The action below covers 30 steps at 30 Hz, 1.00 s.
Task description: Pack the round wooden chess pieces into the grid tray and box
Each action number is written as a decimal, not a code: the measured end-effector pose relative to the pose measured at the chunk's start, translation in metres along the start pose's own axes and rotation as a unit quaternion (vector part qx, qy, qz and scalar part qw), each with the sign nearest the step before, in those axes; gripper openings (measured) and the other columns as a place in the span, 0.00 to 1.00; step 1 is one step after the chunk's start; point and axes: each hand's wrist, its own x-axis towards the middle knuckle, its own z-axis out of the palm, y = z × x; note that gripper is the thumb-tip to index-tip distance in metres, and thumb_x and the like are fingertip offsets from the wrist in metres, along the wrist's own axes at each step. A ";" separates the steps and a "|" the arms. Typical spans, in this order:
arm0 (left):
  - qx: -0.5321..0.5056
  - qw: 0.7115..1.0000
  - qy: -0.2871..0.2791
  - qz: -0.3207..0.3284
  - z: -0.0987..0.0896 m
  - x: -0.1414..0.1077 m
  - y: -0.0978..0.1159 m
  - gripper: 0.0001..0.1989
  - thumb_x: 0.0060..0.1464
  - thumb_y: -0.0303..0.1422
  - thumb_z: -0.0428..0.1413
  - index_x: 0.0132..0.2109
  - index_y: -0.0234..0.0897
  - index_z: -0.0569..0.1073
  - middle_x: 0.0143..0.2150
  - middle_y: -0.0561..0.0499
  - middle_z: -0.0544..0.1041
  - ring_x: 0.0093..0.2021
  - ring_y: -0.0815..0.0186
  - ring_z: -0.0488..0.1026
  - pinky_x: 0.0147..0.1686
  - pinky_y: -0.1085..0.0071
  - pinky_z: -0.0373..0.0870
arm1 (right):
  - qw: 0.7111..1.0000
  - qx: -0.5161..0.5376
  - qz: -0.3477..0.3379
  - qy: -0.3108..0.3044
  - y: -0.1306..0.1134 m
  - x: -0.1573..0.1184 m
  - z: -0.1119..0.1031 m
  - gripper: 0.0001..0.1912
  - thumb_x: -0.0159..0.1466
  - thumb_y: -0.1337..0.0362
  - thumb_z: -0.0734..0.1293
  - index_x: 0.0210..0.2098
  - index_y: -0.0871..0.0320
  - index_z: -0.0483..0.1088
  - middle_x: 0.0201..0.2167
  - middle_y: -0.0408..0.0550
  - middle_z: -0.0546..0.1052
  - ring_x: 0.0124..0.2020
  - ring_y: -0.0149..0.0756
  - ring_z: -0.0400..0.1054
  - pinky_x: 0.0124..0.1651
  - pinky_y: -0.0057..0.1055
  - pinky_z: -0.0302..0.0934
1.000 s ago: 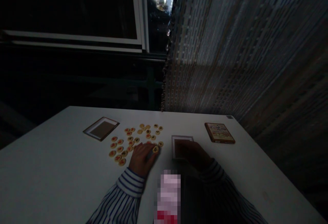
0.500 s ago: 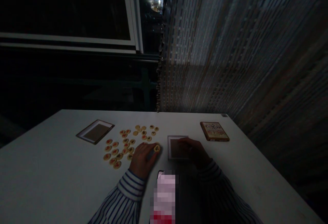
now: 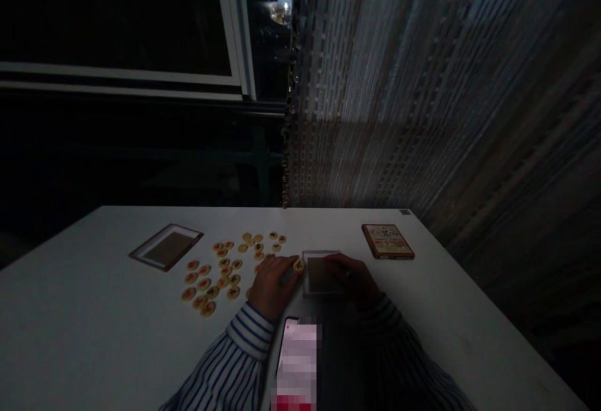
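My left hand [image 3: 271, 287] pinches a round Chinese chess piece [image 3: 298, 265] with a dark character on it, beside the left edge of a shallow open box [image 3: 305, 282]. My right hand [image 3: 354, 278] reaches over that box from the right, its fingers bent together inside. Shadow hides whether anything is between them. Left of my left hand lie many loose Chinese chess pieces [image 3: 203, 284], some with red characters, some with black, a few showing no character. Part of one piece [image 3: 248, 294] shows beside my left wrist.
Another shallow open tray [image 3: 171, 247] lies at the table's left. A flat printed box [image 3: 387, 241] rests at the back right. A phone [image 3: 295, 361] with a lit, blurred screen lies between my forearms on the white table [image 3: 94, 336]. A string curtain [image 3: 375, 85] hangs behind.
My left hand has moved right with its chess piece, up to the box's left edge. My right hand stays over the box. The camera view has shifted slightly.
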 end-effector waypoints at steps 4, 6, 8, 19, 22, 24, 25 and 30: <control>-0.013 1.000 0.001 -0.005 0.005 0.003 0.002 0.13 0.50 0.34 0.52 0.43 0.38 0.70 0.37 0.48 0.75 0.38 0.63 0.69 0.43 0.63 0.63 | 1.000 0.002 0.002 -0.003 0.005 0.000 0.001 0.09 0.58 0.63 0.60 0.35 0.59 0.68 0.31 0.49 0.75 0.31 0.33 0.68 0.33 0.28 0.63; -0.026 1.000 0.001 -0.011 0.008 0.002 0.003 0.13 0.50 0.34 0.52 0.43 0.38 0.70 0.36 0.48 0.75 0.38 0.64 0.69 0.41 0.64 0.64 | 1.000 0.007 0.004 -0.002 0.006 -0.001 0.002 0.09 0.58 0.63 0.60 0.35 0.59 0.68 0.32 0.48 0.75 0.32 0.33 0.68 0.33 0.28 0.63; -0.042 0.999 0.000 -0.017 0.011 0.000 0.004 0.13 0.50 0.35 0.52 0.43 0.37 0.70 0.36 0.48 0.75 0.38 0.64 0.69 0.41 0.65 0.64 | 1.000 0.019 0.004 -0.008 0.006 -0.001 0.003 0.09 0.58 0.63 0.60 0.36 0.58 0.69 0.32 0.48 0.75 0.32 0.33 0.68 0.35 0.29 0.63; -0.074 0.997 -0.010 0.011 0.025 -0.006 0.007 0.12 0.49 0.34 0.53 0.42 0.37 0.70 0.33 0.49 0.75 0.35 0.65 0.70 0.36 0.66 0.65 | 0.995 0.059 0.045 -0.071 -0.016 0.001 0.007 0.12 0.59 0.61 0.60 0.39 0.55 0.70 0.34 0.47 0.75 0.35 0.35 0.69 0.38 0.32 0.64; -0.077 0.997 -0.013 0.021 0.025 -0.006 0.007 0.12 0.49 0.32 0.53 0.43 0.38 0.70 0.33 0.49 0.75 0.35 0.65 0.70 0.36 0.67 0.66 | 0.990 0.099 0.047 -0.089 -0.019 0.000 0.009 0.12 0.59 0.60 0.60 0.39 0.54 0.70 0.34 0.45 0.76 0.36 0.35 0.69 0.39 0.31 0.64; -0.079 0.997 -0.014 0.020 0.025 -0.007 0.008 0.12 0.48 0.32 0.54 0.43 0.39 0.70 0.33 0.49 0.76 0.35 0.65 0.70 0.37 0.66 0.66 | 0.989 0.106 0.055 -0.082 -0.018 0.000 0.011 0.11 0.59 0.60 0.61 0.39 0.54 0.71 0.34 0.46 0.76 0.36 0.35 0.69 0.39 0.32 0.64; -0.081 0.996 -0.015 0.016 0.025 -0.007 0.008 0.13 0.48 0.32 0.54 0.43 0.39 0.70 0.34 0.49 0.76 0.35 0.64 0.71 0.37 0.66 0.66 | 0.989 0.107 0.059 -0.079 -0.018 0.000 0.012 0.11 0.58 0.59 0.61 0.38 0.54 0.71 0.34 0.46 0.76 0.36 0.35 0.69 0.40 0.32 0.64; -0.135 0.990 -0.036 -0.014 0.024 -0.008 0.010 0.14 0.47 0.30 0.54 0.44 0.39 0.70 0.36 0.49 0.76 0.37 0.65 0.71 0.38 0.68 0.67 | 0.986 0.128 0.070 -0.081 -0.016 -0.001 0.012 0.13 0.58 0.59 0.61 0.39 0.56 0.71 0.35 0.47 0.76 0.37 0.35 0.69 0.39 0.32 0.64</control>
